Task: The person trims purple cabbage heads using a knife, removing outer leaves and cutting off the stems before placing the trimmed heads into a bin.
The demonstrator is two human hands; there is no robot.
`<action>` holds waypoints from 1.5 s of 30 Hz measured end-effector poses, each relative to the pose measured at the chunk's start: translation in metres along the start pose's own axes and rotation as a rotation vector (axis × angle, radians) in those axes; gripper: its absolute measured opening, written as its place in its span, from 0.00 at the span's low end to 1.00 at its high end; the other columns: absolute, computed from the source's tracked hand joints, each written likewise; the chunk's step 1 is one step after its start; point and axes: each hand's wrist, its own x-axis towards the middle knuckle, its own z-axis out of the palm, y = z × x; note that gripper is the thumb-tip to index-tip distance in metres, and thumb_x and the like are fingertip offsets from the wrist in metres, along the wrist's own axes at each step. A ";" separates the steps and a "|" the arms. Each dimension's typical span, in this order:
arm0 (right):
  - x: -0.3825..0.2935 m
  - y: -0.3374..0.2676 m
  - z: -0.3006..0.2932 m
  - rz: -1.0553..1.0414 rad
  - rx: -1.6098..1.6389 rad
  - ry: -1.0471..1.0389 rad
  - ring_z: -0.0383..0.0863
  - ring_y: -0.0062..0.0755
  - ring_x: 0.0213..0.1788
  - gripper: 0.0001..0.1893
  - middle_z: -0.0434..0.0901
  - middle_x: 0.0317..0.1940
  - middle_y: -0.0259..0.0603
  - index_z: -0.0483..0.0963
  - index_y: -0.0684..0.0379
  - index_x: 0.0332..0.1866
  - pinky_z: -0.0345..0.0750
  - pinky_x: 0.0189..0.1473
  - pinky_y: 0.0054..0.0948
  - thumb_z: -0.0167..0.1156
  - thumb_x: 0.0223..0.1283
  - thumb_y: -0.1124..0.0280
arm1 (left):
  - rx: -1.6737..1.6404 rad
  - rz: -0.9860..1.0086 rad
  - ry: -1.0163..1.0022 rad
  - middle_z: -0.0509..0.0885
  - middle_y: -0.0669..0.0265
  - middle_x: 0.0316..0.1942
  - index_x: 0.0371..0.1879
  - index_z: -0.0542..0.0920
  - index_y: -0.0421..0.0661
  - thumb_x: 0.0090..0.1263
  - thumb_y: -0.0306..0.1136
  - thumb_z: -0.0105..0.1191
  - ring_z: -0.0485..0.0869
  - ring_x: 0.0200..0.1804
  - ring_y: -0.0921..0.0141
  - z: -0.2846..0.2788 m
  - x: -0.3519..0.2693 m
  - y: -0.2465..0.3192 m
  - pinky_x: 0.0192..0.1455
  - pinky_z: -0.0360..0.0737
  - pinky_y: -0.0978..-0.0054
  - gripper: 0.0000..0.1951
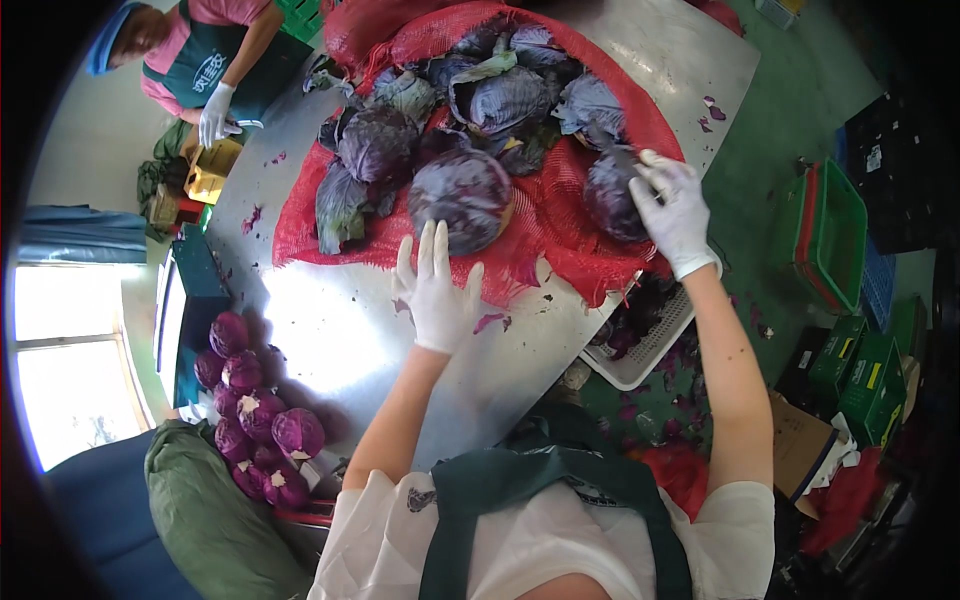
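My left hand (439,300), in a white glove, has its fingers spread. Its fingertips reach the lower front of a large red cabbage (459,196) on a red mesh sack (551,217). At the right, my gloved right hand (675,214) is closed around what looks like a knife (619,159), its dark blade pointing up and left; the fingers hide most of the handle. Beneath the blade and beside that hand lies another red cabbage (611,196). More cabbages with loose outer leaves (510,97) are heaped in the sack behind.
A metal table (337,337) carries the sack, leaf scraps and trimmed purple cabbages (259,415) at left. Below its right edge is a white basket (637,367) with dark leaves. A co-worker (217,67) stands at far left. Green crates (836,236) stand at right.
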 end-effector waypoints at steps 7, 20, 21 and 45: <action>-0.015 -0.041 0.023 -0.059 0.068 0.015 0.73 0.38 0.55 0.12 0.78 0.51 0.28 0.81 0.46 0.46 0.76 0.55 0.33 0.62 0.56 0.63 | 0.255 0.124 0.036 0.66 0.61 0.68 0.67 0.68 0.63 0.60 0.46 0.58 0.56 0.72 0.56 0.004 0.025 -0.031 0.69 0.47 0.51 0.32; 0.000 0.058 -0.035 0.504 -0.322 0.013 0.71 0.39 0.56 0.18 0.73 0.52 0.36 0.80 0.40 0.52 0.74 0.55 0.36 0.63 0.56 0.50 | 0.122 0.230 0.010 0.63 0.69 0.70 0.66 0.68 0.63 0.60 0.46 0.58 0.54 0.72 0.59 0.009 0.019 -0.002 0.69 0.43 0.53 0.31; 0.002 0.051 -0.038 0.441 -0.439 0.039 0.70 0.38 0.56 0.20 0.72 0.52 0.34 0.79 0.40 0.54 0.74 0.55 0.36 0.64 0.55 0.51 | 0.179 0.230 -0.026 0.62 0.71 0.71 0.66 0.68 0.67 0.60 0.47 0.58 0.52 0.73 0.59 0.016 0.020 -0.007 0.69 0.40 0.51 0.32; -0.018 -0.023 -0.002 0.778 0.632 -0.222 0.68 0.18 0.22 0.20 0.72 0.29 0.28 0.78 0.54 0.55 0.71 0.25 0.20 0.62 0.55 0.73 | -0.347 0.270 0.119 0.79 0.69 0.55 0.51 0.80 0.51 0.61 0.47 0.57 0.67 0.63 0.59 0.050 0.075 0.105 0.60 0.61 0.51 0.21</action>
